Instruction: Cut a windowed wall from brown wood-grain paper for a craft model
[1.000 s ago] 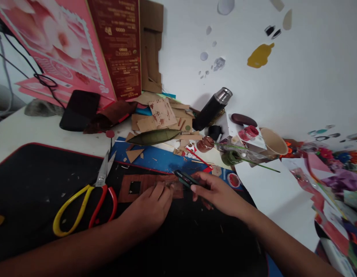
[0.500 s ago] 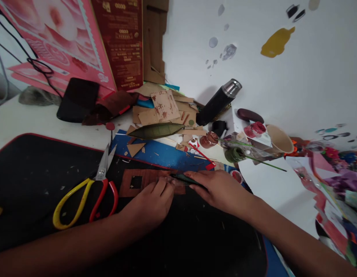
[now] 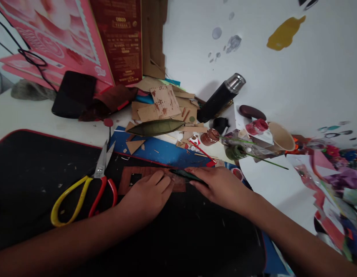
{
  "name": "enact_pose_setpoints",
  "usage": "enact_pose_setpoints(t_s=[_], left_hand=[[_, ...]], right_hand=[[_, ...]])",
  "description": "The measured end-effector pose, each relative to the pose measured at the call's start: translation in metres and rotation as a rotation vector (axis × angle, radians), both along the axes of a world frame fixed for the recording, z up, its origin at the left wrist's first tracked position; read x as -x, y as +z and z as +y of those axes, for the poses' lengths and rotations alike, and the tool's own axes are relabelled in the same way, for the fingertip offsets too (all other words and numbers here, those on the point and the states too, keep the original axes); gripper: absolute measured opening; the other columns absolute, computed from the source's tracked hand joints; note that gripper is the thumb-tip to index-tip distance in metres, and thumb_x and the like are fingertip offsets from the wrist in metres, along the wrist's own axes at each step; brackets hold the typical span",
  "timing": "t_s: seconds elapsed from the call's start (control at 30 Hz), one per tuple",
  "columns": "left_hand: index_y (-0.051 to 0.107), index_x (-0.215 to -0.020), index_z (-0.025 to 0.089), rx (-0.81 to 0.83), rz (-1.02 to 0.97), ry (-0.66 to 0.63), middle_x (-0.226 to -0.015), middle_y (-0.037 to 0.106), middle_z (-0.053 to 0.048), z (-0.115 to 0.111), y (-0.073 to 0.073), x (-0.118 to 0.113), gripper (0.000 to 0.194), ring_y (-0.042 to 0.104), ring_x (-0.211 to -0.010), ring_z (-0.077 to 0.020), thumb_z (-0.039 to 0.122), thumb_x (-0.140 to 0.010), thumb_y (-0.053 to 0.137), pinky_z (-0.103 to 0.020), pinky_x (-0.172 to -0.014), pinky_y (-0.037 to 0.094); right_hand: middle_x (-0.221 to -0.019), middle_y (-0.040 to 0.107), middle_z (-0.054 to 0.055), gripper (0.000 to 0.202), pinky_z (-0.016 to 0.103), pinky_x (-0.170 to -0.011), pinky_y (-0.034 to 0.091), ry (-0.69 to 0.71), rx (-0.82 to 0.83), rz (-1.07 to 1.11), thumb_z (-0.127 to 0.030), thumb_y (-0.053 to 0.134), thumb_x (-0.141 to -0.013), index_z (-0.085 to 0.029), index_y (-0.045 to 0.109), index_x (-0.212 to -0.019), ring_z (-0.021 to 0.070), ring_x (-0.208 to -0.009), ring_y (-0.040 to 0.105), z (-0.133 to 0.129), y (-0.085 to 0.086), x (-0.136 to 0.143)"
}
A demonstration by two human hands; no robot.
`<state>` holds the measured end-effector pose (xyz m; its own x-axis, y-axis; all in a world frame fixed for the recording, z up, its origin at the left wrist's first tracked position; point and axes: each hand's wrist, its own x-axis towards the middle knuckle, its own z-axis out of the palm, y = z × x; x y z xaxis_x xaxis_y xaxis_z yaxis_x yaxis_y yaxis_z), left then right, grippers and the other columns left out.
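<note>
A reddish-brown strip [image 3: 178, 187], seemingly cardboard, lies on the black mat with a square hole near its left end. My left hand [image 3: 151, 192] presses down on the strip, its bent fingers close together. Beside those fingertips is a crumpled clear film [image 3: 176, 179]. Between the thumb and fingers of my right hand [image 3: 221, 188] is a slim dark green tool [image 3: 188, 176], its tip pointing left over the strip. Its exact kind is hard to make out. Large scissors [image 3: 100, 169] with yellow and red handles rest partly open left of my left hand.
The black mat [image 3: 37, 165] has a blue sheet [image 3: 149, 151] behind it. Farther back are a green leaf-shaped piece [image 3: 158, 127], cardboard scraps [image 3: 165, 102], brown [image 3: 210, 137] and green paint jars [image 3: 235, 152], and a leaning black flask [image 3: 218, 100]. White paper [image 3: 270, 188] lies right.
The view has shifted slightly. My left hand's fingers have moved a little left and lie flatter over the strip. My right hand keeps the green tool in nearly the same place.
</note>
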<state>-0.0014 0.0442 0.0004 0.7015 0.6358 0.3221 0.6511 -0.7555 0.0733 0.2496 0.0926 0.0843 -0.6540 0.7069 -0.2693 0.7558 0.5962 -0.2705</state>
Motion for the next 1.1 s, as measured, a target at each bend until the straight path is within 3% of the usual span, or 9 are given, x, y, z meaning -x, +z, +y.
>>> enact_pose_setpoints(t_s=[0.27,0.37,0.47,1.1], left_hand=[[0.07,-0.105,0.014,0.123,-0.01,-0.012,-0.095,0.068,-0.006,0.009,0.002,0.005,0.017,0.06,-0.092,-0.0235,0.009,-0.095,0.058,-0.034,-0.071,0.054],[0.07,-0.109,0.013,0.077,-0.006,-0.017,-0.099,0.07,-0.007,0.008,0.003,0.004,0.019,0.06,-0.091,-0.0233,0.008,-0.095,0.058,-0.033,-0.069,0.053],[0.071,-0.108,0.012,0.015,-0.018,-0.012,-0.098,0.07,-0.008,0.007,0.004,0.003,0.021,0.061,-0.092,-0.0238,0.007,-0.095,0.055,-0.034,-0.068,0.053],[0.072,-0.111,0.01,-0.049,-0.008,-0.005,-0.1,0.073,-0.01,0.005,0.006,0.003,0.029,0.063,-0.092,-0.0239,0.003,-0.092,0.052,-0.033,-0.07,0.055]], right_hand=[[-0.128,0.076,0.009,0.033,0.04,-0.099,0.058,-0.346,0.088,0.465,-0.036,0.062,-0.101,-0.023,0.069,-0.13,0.0249,-0.114,0.074,-0.011,-0.042,-0.006],[-0.099,0.08,0.006,0.037,0.035,-0.075,0.062,-0.557,0.19,0.583,-0.043,0.061,-0.101,-0.022,0.068,-0.131,0.0215,-0.081,0.077,-0.017,-0.054,-0.008],[-0.082,0.075,0.001,0.042,0.029,-0.054,0.055,-0.673,0.263,0.667,-0.047,0.062,-0.1,-0.022,0.066,-0.133,0.0156,-0.054,0.065,-0.022,-0.06,-0.008],[-0.081,0.073,0.002,0.044,0.027,-0.052,0.052,-0.738,0.197,0.786,-0.048,0.063,-0.099,-0.021,0.066,-0.133,0.0132,-0.052,0.06,-0.027,-0.069,-0.004]])
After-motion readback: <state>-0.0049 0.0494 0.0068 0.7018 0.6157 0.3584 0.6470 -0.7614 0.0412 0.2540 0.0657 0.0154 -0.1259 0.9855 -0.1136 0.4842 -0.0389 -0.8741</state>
